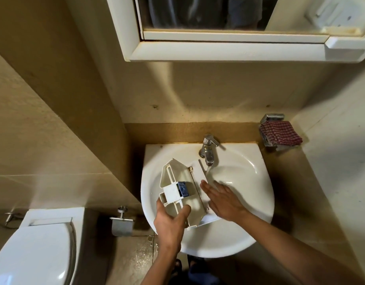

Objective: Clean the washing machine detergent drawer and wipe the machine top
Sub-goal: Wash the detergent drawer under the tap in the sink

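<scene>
One drawer [177, 175] end in left grip [171, 221]

White drawer [177, 182], blue insert [182, 188], white sink [239, 233], red-checked cloth [280, 133]

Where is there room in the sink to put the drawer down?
The right half of the sink is bare, between the tap and the right rim. The front, near the wrists, is bare too. The left half is crowded: the drawer, left hand and right hand.

Left hand [171, 220] curled in a grip, right hand [223, 202] flat, fingers straight
</scene>
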`<state>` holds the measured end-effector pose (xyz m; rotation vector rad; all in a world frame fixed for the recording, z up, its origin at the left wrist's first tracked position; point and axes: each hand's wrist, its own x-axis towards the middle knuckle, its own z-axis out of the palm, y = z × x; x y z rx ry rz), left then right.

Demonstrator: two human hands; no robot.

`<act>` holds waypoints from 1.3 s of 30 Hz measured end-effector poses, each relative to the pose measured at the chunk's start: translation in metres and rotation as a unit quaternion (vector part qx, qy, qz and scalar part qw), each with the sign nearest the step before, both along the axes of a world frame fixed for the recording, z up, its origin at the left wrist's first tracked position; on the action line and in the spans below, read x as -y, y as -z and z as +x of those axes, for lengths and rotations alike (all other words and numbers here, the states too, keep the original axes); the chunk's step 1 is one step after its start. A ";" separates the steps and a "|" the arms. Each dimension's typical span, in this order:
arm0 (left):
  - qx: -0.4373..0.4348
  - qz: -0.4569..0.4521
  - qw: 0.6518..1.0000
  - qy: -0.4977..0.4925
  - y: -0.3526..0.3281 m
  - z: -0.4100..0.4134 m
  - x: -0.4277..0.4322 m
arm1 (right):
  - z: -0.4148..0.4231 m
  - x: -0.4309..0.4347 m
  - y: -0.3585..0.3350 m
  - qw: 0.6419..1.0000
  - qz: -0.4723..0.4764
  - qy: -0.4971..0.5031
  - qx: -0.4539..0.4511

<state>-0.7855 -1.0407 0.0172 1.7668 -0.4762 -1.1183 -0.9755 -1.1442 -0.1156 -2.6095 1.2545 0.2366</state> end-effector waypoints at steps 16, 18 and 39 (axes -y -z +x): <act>0.027 -0.082 0.994 -0.073 -0.005 0.001 0.015 | 0.001 -0.020 0.011 0.995 -0.008 0.008 0.098; 0.025 -0.078 0.994 -0.067 -0.003 0.000 0.017 | -0.008 -0.027 0.016 0.997 -0.033 0.035 0.057; -0.025 -0.082 0.992 -0.093 0.003 0.000 0.008 | 0.043 0.050 -0.027 0.739 0.363 0.281 0.494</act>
